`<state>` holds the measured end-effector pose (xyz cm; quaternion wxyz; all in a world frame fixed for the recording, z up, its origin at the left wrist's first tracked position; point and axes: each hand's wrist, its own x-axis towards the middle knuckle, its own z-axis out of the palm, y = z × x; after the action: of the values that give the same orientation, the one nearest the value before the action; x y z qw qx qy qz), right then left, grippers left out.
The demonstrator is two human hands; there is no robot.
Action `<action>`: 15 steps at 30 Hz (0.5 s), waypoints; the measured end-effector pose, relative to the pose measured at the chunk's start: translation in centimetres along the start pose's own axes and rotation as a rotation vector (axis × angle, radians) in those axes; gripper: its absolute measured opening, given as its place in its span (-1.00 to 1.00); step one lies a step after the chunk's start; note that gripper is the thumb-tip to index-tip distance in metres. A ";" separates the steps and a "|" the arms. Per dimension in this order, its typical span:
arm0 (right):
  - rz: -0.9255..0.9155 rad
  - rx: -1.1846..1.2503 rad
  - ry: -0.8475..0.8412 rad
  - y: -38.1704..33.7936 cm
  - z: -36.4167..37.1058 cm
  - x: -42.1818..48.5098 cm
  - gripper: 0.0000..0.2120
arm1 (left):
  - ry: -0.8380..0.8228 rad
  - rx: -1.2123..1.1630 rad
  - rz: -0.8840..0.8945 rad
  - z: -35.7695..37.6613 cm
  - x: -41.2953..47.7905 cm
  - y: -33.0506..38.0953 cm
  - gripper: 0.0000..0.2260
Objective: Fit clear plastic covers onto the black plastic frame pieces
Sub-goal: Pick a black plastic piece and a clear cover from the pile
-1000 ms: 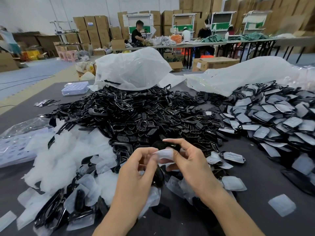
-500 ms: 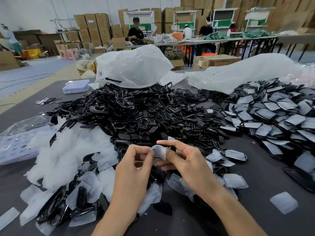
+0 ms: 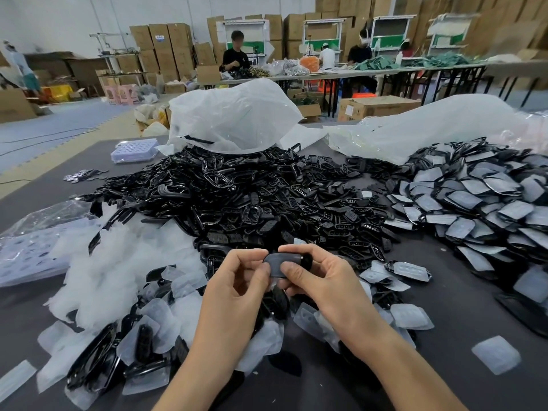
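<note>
One black frame piece (image 3: 289, 258) is held up between both hands, just above the near edge of the heap. Left hand (image 3: 237, 281): left end pinched, thumb and forefinger curled onto it. Right hand (image 3: 324, 280): right end gripped, forefinger arched over the top, thumb pressed on the near face. The hands are close together, thumbs nearly touching. The piece's near face looks greyish, and a sliver of clear cover (image 3: 275, 280) shows just below it (seated or only laid on: cannot be told).

Bare black frames (image 3: 252, 197) are heaped mid-table behind the hands. Loose clear covers (image 3: 124, 262) are piled to the left, with some mixed among frames under the wrists. Covered pieces (image 3: 480, 203) are spread in a heap at right. One stray cover (image 3: 495, 358) lies alone on the dark table (image 3: 462, 327), near right. A white plastic bag (image 3: 234, 117) is slumped behind the frame heap. A pale tray (image 3: 135, 149) sits far left.
</note>
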<state>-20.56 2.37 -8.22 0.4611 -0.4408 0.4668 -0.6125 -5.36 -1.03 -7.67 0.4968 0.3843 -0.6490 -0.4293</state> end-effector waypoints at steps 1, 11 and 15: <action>0.005 0.000 -0.005 0.0 0.0 0.0 -0.76 | 0.001 0.011 -0.003 0.0 0.0 -0.1 -0.86; -0.048 -0.080 0.023 0.4 0.0 0.0 -0.80 | -0.053 -0.038 -0.006 0.4 -0.6 -0.1 -0.83; -0.070 -0.144 0.025 0.6 -0.1 0.0 -0.77 | -0.055 -0.040 0.009 0.4 -0.8 0.1 -0.82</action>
<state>-20.58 2.32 -8.81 0.4004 -0.4812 0.4999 -0.5986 -5.57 -0.17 -7.91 0.4882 0.3596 -0.6553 -0.4505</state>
